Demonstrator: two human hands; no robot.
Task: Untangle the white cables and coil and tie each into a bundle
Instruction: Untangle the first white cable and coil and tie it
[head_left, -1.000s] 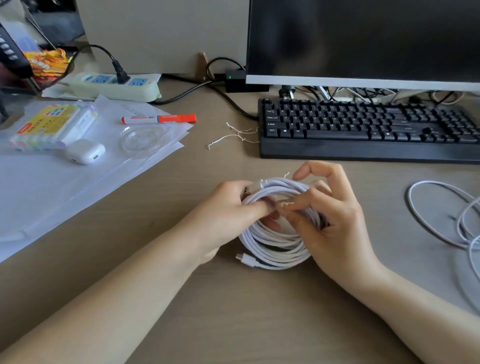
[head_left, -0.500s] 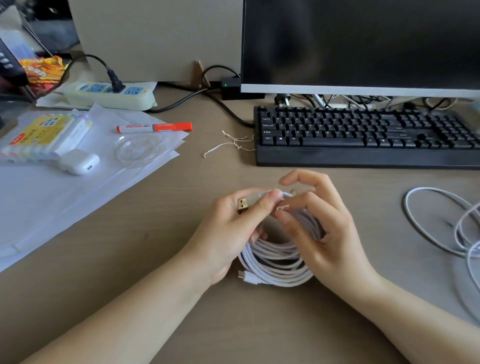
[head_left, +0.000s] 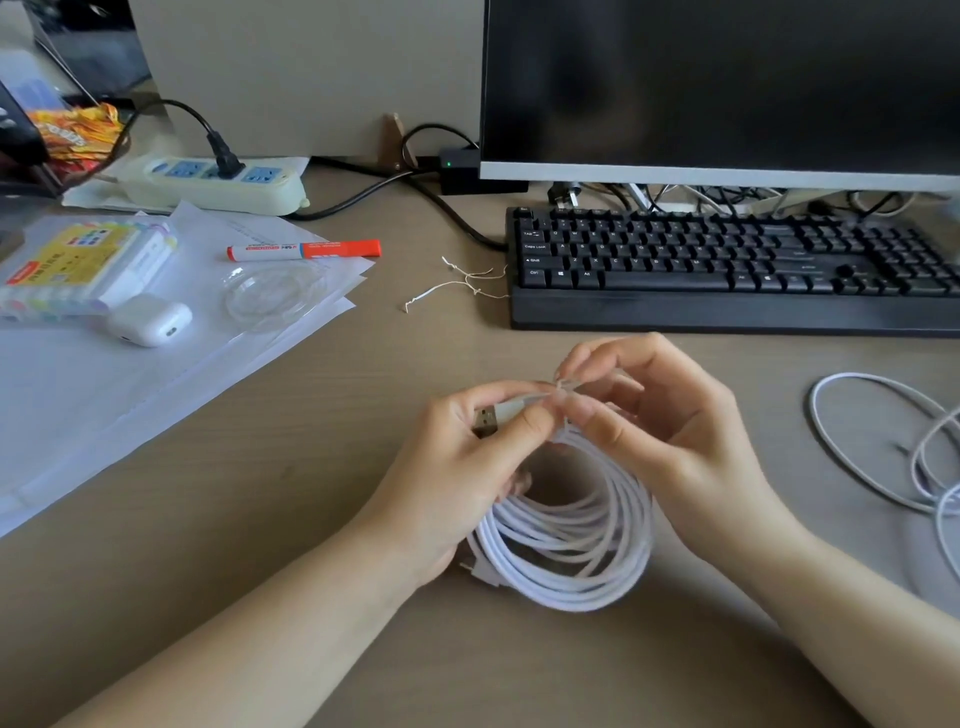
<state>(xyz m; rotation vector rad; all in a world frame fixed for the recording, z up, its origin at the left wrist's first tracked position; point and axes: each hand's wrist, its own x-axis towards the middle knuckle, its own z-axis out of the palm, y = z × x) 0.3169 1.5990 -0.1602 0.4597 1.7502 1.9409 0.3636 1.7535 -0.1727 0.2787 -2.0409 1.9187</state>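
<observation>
A coiled white cable (head_left: 566, 551) stands on edge on the desk in front of me, held up at its top by both hands. My left hand (head_left: 457, 467) grips the coil's upper left, with the metal USB plug (head_left: 485, 422) sticking out past the thumb. My right hand (head_left: 670, 441) pinches a thin white twist tie (head_left: 563, 385) at the top of the coil. A small connector (head_left: 475, 569) pokes out at the coil's lower left. A second white cable (head_left: 883, 447) lies loose on the desk at the right edge.
A black keyboard (head_left: 727, 270) and monitor (head_left: 727, 88) stand behind the hands. Spare twist ties (head_left: 462, 283) lie left of the keyboard. Papers (head_left: 130, 395), a red marker (head_left: 304, 250), an earbud case (head_left: 150, 319), a highlighter pack (head_left: 78, 267) and a power strip (head_left: 213, 182) fill the left.
The coil has been tipped up so its loop faces me, and the USB plug has come into sight in my left hand. My right fingers have shifted up onto the twist tie.
</observation>
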